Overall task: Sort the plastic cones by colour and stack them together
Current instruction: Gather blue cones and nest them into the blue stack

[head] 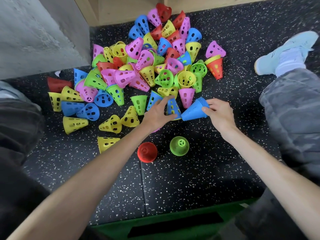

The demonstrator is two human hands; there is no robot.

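Hands [156, 113] on blue cones [195, 109] amid pile [147, 63]

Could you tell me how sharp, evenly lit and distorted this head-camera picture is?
Head view: soft even light, no harsh glare; the heap of perforated plastic cones and the nested blue plastic cone stack are sharp; wide-angle bending stretches the forearms; the pale blue shoe and picture edges look slightly smeared.

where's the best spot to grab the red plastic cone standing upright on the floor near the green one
The red plastic cone stands alone on its wide rim, narrow closed tip up, beside the green plastic cone on the speckled black floor. Probably best to come straight down from above and pinch the tapered wall just below the tip, fingers on opposite sides. Nothing crowds it.
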